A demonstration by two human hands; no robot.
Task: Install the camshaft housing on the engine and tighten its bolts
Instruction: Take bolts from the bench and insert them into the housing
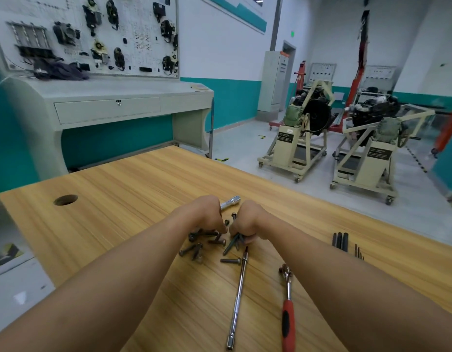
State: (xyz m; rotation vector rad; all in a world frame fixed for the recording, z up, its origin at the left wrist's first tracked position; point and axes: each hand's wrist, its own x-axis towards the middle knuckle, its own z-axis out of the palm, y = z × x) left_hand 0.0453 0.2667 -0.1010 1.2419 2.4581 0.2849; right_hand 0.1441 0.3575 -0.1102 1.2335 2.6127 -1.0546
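Several dark bolts [195,248] lie scattered on the wooden table [123,199]. My left hand [207,212] reaches down into the pile, its fingertips pinching a bolt. My right hand [247,222] grips a bundle of bolts [233,242] whose shanks stick out below the fist. A long chrome extension bar [238,298] and a red-handled ratchet [287,313] lie nearer to me. A chrome socket tool [231,201] pokes out behind my left hand. Two engines on stands [311,115] [374,115] are across the room.
A round cable hole [65,200] sits in the table's left part. Black bits [340,241] lie at the right. A grey training console [105,97] with a component board stands behind the table. Red hoists stand by the engine stands.
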